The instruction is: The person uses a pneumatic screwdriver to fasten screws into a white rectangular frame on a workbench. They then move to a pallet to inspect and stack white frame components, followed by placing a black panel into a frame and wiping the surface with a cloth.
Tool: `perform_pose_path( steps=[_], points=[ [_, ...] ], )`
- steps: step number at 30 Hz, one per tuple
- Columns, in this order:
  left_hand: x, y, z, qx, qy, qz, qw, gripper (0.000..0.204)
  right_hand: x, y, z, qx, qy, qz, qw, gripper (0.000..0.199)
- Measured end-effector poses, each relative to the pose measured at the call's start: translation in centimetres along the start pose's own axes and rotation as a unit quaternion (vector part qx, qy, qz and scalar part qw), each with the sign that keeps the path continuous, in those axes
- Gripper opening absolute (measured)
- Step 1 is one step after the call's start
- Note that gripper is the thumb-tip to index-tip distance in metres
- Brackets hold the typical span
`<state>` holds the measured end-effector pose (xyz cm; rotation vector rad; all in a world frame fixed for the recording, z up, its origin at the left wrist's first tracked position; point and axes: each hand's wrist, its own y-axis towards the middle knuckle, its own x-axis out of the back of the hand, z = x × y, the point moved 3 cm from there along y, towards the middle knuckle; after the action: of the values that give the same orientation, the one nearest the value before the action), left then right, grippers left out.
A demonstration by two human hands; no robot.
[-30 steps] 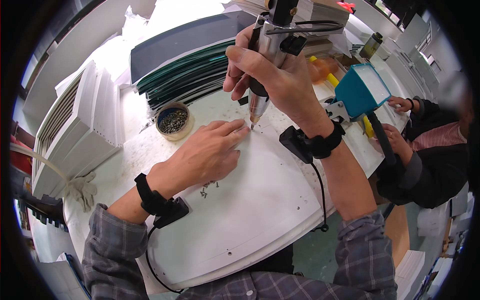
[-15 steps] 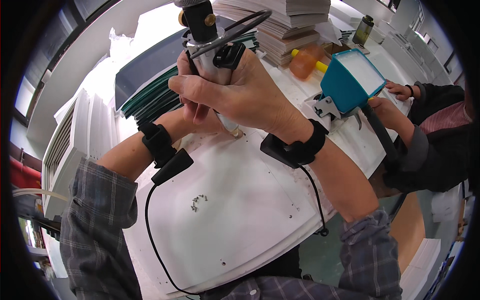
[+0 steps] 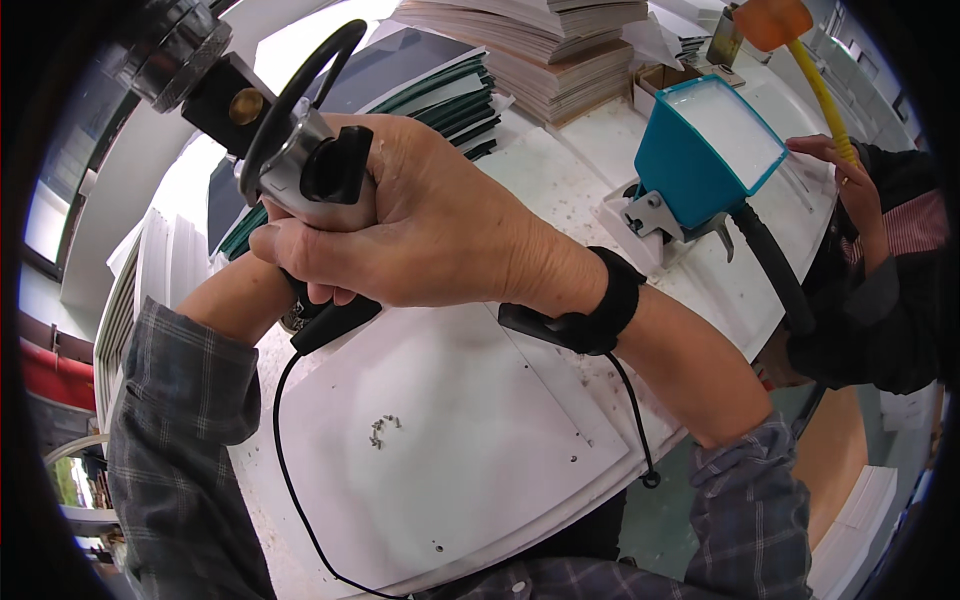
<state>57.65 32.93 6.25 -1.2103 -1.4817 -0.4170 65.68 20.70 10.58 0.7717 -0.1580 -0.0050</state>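
My right hand [image 3: 430, 220] is wrapped round the silver body of a powered screwdriver [image 3: 290, 170], which has a black lever and a black hanging loop. The tool's upper end tilts to the far left; its lower tip is hidden behind my hand. My left forearm [image 3: 235, 305] reaches in behind the right hand, and the left fingers cannot be seen. Below both hands lies a white panel [image 3: 470, 490] with small holes along its edges. Several small screws [image 3: 383, 430] rest in a loose cluster on it. Black straps with dark devices sit on both wrists.
To the right, a teal hopper-shaped tool [image 3: 690, 140] with a black handle stands on the table. Another person's hand [image 3: 850, 185] holds a mallet [image 3: 772, 24] with an orange head and yellow handle. Stacked boards [image 3: 560, 70] and dark green-edged sheets [image 3: 440, 100] lie at the back.
My right hand and the screwdriver have moved left and up toward the camera, and the tool leans further left. The other person has lifted the mallet off the table.
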Motion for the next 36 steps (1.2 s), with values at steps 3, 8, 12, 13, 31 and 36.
perform_pose_path(
  steps=[3,8,12,13,31,36],
  points=[
    [0.5,-0.4,-0.2,0.015,0.005,0.009,1.0,0.064,-0.2,0.0,-0.1,0.02,0.021,-0.001,1.0,0.017],
    [0.3,-0.6,-0.2,0.033,0.007,0.021,0.999,0.064,0.0,0.1,-0.4,0.005,0.043,0.004,0.999,0.025],
    [-0.6,-1.3,-0.3,0.045,0.012,0.026,0.999,0.065,0.2,0.2,-0.5,0.011,0.036,0.004,0.999,0.027],
    [-0.5,-1.4,-0.4,0.047,0.011,0.028,0.998,0.065,0.4,0.0,-0.4,-0.003,0.053,0.005,0.999,0.027],
    [-1.0,-1.2,-1.0,0.054,0.013,0.036,0.998,0.066,1.4,-0.6,0.1,-0.049,0.065,0.006,0.997,0.02],
    [-1.3,-1.8,-1.1,0.067,0.019,0.038,0.997,0.067,0.8,-0.6,0.2,-0.041,0.082,-0.008,0.996,0.022]
  ],
)
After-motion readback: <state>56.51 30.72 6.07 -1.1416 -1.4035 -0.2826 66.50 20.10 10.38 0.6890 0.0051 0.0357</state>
